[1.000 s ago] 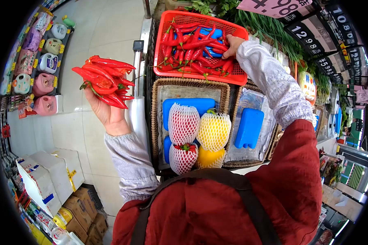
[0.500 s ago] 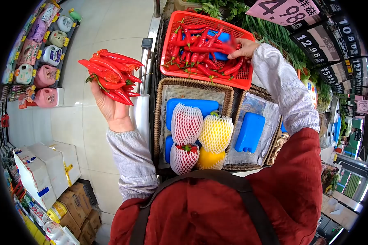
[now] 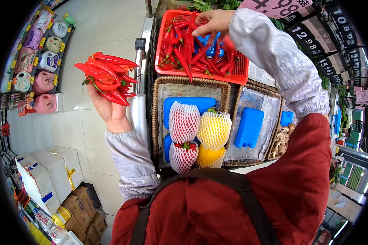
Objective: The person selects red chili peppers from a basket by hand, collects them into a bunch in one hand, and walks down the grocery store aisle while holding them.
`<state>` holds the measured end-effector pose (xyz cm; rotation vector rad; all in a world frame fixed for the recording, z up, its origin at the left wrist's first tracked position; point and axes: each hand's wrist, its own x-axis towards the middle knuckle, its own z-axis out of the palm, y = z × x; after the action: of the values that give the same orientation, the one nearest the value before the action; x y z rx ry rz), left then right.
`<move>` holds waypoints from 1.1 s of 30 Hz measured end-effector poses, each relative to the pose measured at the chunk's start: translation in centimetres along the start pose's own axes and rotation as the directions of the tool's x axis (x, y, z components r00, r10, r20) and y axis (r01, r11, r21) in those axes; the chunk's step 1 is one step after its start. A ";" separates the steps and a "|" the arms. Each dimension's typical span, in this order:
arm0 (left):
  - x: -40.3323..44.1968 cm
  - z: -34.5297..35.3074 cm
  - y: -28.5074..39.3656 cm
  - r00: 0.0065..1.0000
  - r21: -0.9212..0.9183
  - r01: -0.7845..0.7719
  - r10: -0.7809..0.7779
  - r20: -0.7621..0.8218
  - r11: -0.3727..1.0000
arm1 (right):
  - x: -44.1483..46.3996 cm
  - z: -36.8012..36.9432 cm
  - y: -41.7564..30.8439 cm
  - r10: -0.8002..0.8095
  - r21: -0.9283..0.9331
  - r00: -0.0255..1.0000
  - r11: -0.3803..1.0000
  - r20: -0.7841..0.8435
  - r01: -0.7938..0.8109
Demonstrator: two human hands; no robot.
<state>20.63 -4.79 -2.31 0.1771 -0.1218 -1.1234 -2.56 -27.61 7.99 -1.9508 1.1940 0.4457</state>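
My left hand is closed around a bunch of red chili peppers, held up over the floor to the left of the stand. Several of them fan out above my fingers, with a few green stems showing. My right hand reaches over the far part of a red plastic basket. Its thumb and forefinger close on a red chili pepper at the pile's far side. Loose red chili peppers lie across the basket around a blue ice pack. Some peppers near my right hand are blurred.
Nearer me, a wicker basket holds netted red bell peppers and yellow bell peppers. Beside it, another wicker basket has a blue ice pack on newspaper. Mushrooms lie at right; price signs hang beyond.
My right hand has moved left and farther back across the red basket, and the peppers there have shifted, some toward its near edge. My left hand keeps its bunch almost in place.
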 end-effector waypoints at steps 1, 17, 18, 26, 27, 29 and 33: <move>0.0 0.1 0.0 1.000 -0.001 0.005 -0.005 0.010 1.000 | 0.4 0.3 0.0 -0.022 -0.128 0.997 0.992 -0.071 0.013; -0.1 0.3 -0.1 0.999 -0.019 -0.009 0.008 -0.033 1.000 | 5.4 3.5 16.6 0.079 -0.294 0.982 0.947 -0.174 -0.128; -0.1 0.2 -0.1 0.998 0.002 -0.030 0.030 -0.046 1.000 | 5.0 4.2 16.3 0.057 -0.268 0.977 0.957 -0.204 -0.111; 0.2 -0.5 0.2 1.000 0.010 -0.025 0.025 -0.014 1.000 | 4.4 4.9 15.1 0.097 -0.173 0.993 0.979 -0.071 -0.108; 0.2 -0.6 0.2 1.000 0.006 -0.025 0.026 -0.015 1.000 | 4.2 5.0 14.7 0.112 -0.174 0.991 0.977 -0.076 -0.124; 0.1 -0.5 0.2 0.999 0.000 -0.029 0.029 -0.019 1.000 | 4.6 5.1 15.2 0.142 -0.175 0.986 0.972 -0.087 -0.155; 0.1 -0.5 0.2 1.000 0.008 -0.026 0.026 -0.009 1.000 | 4.5 4.9 14.3 0.214 -0.130 0.972 0.966 -0.092 -0.225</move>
<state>20.95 -4.78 -2.77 0.1869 -0.1199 -1.0962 -12.19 -29.95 -4.27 -1.9761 1.4728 0.5868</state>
